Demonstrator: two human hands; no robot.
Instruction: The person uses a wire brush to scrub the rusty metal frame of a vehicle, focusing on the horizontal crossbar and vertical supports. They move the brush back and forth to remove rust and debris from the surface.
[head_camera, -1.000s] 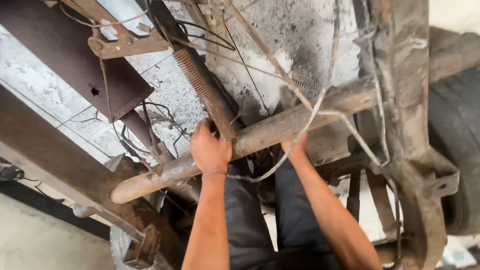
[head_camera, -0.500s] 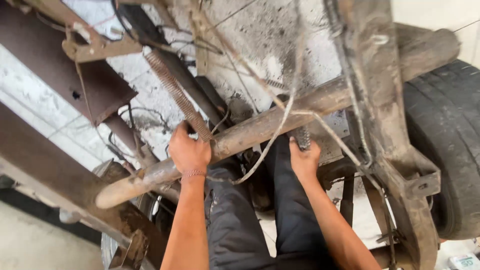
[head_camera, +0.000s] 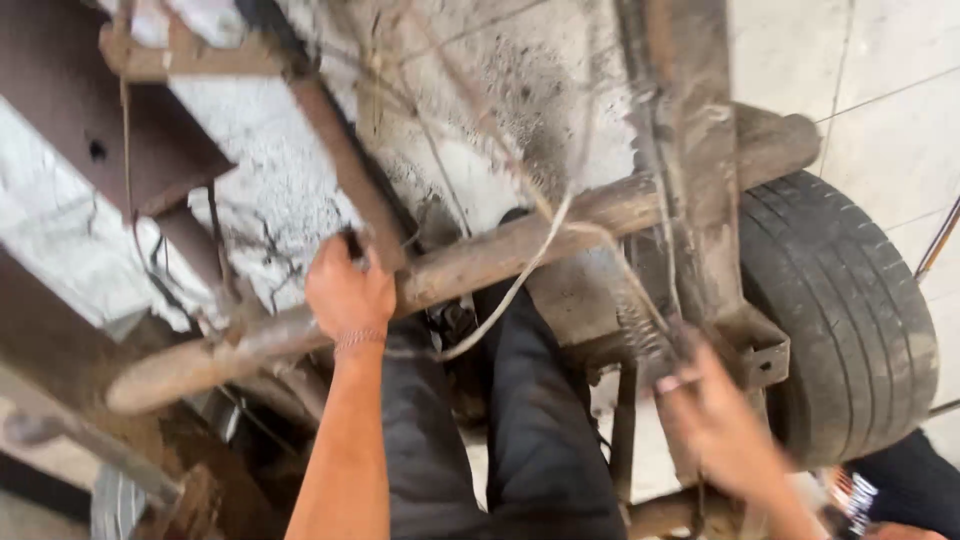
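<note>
I am under a rusty vehicle frame. My left hand (head_camera: 347, 292) grips a dark ribbed rod (head_camera: 350, 180) where it meets a long rusty round bar (head_camera: 480, 262) that runs across the view. My right hand (head_camera: 715, 425) is blurred, down at the lower right beside a rusty frame rail (head_camera: 700, 200) and its bracket (head_camera: 760, 350); its fingers look spread and I see nothing in it. A pale cable (head_camera: 520, 280) hangs over the bar between my hands. My dark trousers (head_camera: 520, 430) show below.
A worn tyre (head_camera: 850, 320) stands at the right, against a tiled floor (head_camera: 880, 80). A rusty plate (head_camera: 90, 120) and thin wires hang at the upper left. Cracked grey concrete (head_camera: 290, 210) lies behind the frame. Another dark-clothed person's part (head_camera: 900, 490) shows at the lower right.
My right hand has left the round bar and dropped down to the right, near the frame bracket. My left hand keeps its hold on the ribbed rod. The view has shifted right.
</note>
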